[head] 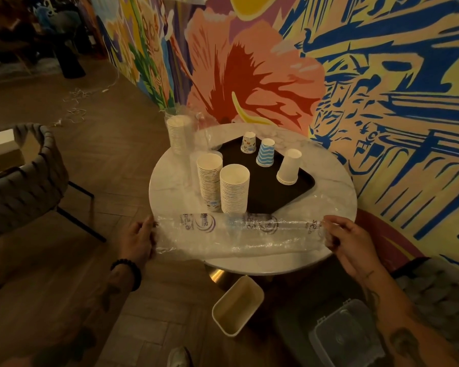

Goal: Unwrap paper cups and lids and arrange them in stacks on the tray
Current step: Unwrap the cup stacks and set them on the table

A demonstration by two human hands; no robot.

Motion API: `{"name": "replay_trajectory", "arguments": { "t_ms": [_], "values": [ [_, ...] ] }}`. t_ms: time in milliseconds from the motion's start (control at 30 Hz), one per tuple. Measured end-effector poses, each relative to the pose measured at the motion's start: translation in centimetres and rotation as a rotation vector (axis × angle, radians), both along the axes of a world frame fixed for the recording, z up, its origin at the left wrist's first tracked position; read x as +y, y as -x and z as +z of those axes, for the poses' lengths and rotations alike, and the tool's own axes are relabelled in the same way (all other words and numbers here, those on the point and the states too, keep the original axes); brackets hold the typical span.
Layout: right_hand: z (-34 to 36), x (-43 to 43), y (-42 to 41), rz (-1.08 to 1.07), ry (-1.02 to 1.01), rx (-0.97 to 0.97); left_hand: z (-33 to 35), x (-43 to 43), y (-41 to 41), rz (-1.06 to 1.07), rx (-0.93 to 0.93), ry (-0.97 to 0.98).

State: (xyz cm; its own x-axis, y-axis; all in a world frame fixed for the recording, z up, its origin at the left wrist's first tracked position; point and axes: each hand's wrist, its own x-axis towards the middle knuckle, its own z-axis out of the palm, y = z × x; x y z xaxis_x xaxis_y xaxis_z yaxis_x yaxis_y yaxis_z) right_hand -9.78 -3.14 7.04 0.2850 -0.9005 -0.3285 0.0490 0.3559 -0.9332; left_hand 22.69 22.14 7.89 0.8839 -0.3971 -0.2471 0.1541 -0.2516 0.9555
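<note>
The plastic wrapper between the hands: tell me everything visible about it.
The plastic wrapper is a long, clear, crinkled sleeve with purple printed logos, seemingly empty. It stretches horizontally across the near edge of the marble table, just in front of two cup stacks. The left hand grips one end, the right hand pinches the other. Whether it touches the table is unclear.

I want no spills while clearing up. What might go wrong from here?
The plastic sleeve, held taut between the left hand and right hand, hangs just in front of the nearest tall cup stack; swinging it could topple that stack. The wrapped stack stands at the far left rim of the table and might be knocked off.
</note>
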Motion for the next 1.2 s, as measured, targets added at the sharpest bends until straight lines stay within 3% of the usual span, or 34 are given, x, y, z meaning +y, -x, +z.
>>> {"name": "replay_trajectory", "arguments": {
  "t_ms": [200, 400, 633, 867, 1200],
  "values": [
    [1.4, 0.0, 1.1, -0.088, -0.011, -0.026, 0.2, 0.4, 0.6, -0.095, 0.078, 0.013],
    [4.4, 1.5, 2.5, -0.253, 0.127, 0.32, 0.5, 1.5, 0.1, -0.299, 0.292, 0.093],
    [6.4, 0.7, 4.2, -0.292, 0.203, 0.47, -2.0, 0.8, 0.9, -0.385, 0.434, 0.155],
    [5.6, -5.9, 4.5, -0.23, 0.42, 0.75, -2.0, -3.3, 5.8, -0.399, 0.226, 0.161],
    [0.3, -20.1, 2.5, -0.03, 0.592, 0.885, -4.8, -12.2, 10.1, -0.372, 0.116, 0.013]
  ]
}}
